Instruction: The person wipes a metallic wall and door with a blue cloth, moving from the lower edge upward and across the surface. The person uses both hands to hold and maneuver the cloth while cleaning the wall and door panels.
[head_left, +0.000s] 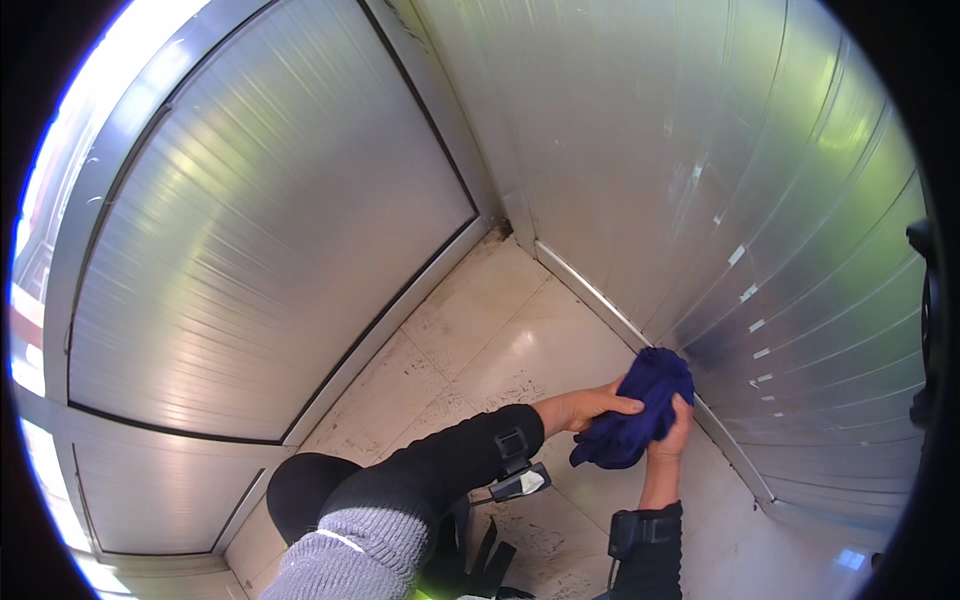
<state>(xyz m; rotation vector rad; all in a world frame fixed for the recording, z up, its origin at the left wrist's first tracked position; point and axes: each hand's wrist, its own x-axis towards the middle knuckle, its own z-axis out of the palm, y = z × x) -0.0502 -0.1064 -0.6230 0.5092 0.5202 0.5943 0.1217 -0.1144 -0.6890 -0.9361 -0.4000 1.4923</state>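
Note:
A bunched dark blue cloth (637, 420) is gripped between my two hands, low beside the metal wall panel (750, 337). My left hand (600, 405) holds it from the left, thumb on top. At its right side my right hand (673, 431) grips it with the thumb pointing up; the other fingers are mostly hidden behind the cloth. The cloth's upper end overlaps the white strip (592, 289) at the foot of the panel; whether it touches there I cannot tell.
A framed metal panel (277, 225) stands on the left and meets the right wall at a corner with dark dirt (504, 226). Muddy marks cover parts of the tiled floor (517, 315). Several bits of tape (736, 256) stick to the right wall. My knee (307, 487) is at lower left.

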